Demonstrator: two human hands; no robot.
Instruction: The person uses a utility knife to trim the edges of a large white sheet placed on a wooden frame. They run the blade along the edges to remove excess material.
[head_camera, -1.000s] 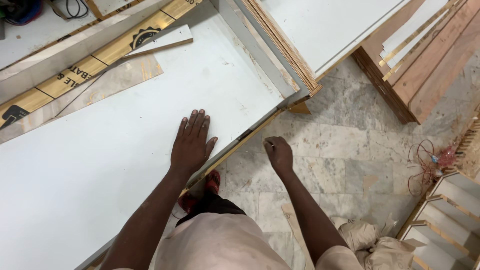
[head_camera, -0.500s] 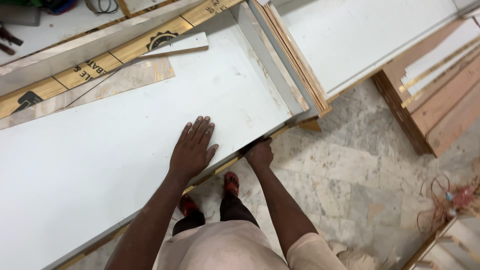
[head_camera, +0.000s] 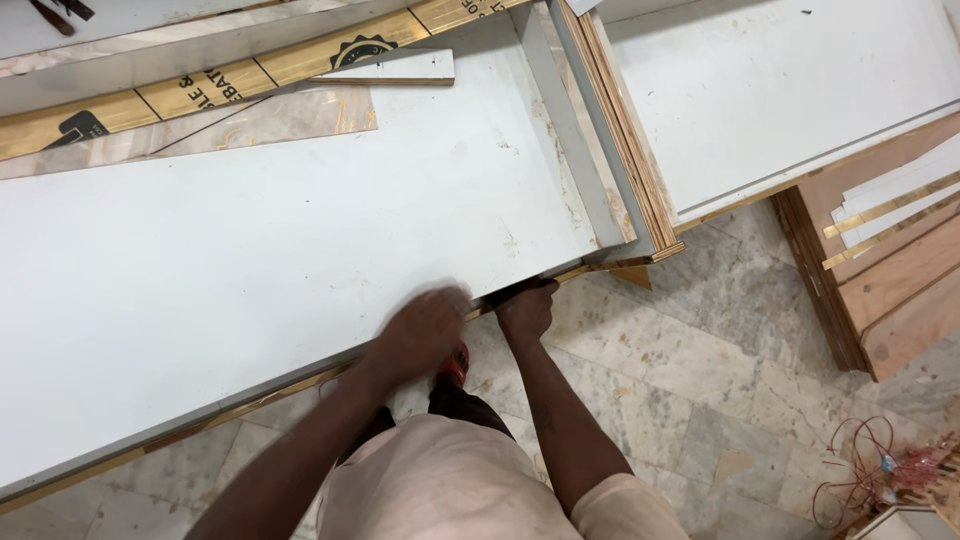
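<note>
Seen from the head camera: blurred left hand, fingers indistinct, pressing on large white laminated board; right hand curled around its gold-trimmed front edge, apparently steadying it above marble floor.

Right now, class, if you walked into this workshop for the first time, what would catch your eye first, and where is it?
The big white panel fills the left and middle of the view, with the person's left hand blurred on its near edge. Just right of it, the right hand grips the gold edge strip running along that edge. Above lies a gold printed band, and a tangle of red wire sits on the marble floor at lower right.
</note>
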